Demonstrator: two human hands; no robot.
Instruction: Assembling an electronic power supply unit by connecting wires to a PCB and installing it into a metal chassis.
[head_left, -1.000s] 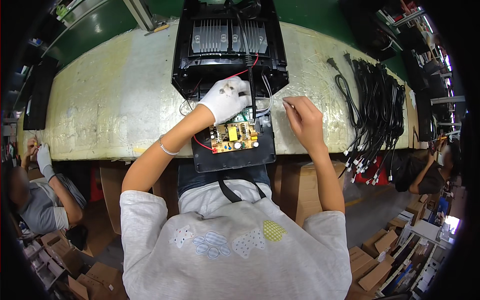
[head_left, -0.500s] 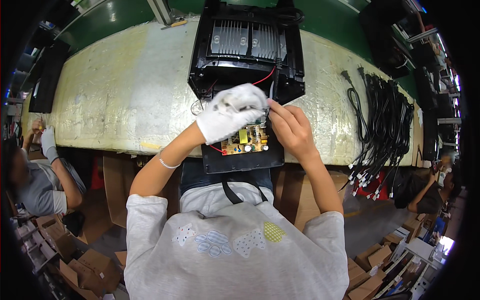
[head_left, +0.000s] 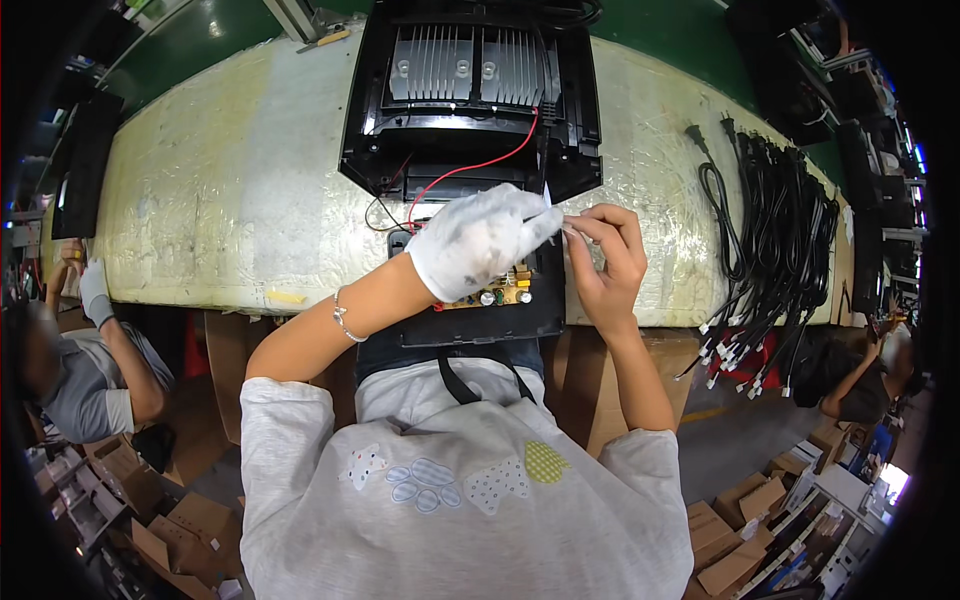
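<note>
A: In the head view, where are the hands?
B: The left hand (head_left: 482,245), in a white glove, is above the circuit board (head_left: 507,292), covering much of it. The bare right hand (head_left: 607,262) is just to its right, and their fingertips meet.
A: Are they gripping anything?
B: Both sets of fingertips are drawn together, but I can't tell what, if anything, is pinched between them.
A: And the board?
B: It lies on a black panel (head_left: 480,328) at the table's near edge, in front of the person. Beyond it sits a black casing (head_left: 580,125) with finned heat sinks (head_left: 432,65); a red wire (head_left: 470,166) curves from there toward the glove.
A: What else is on the table (head_left: 220,200)?
B: A bundle of black cables (head_left: 785,220), well off to the right.
</note>
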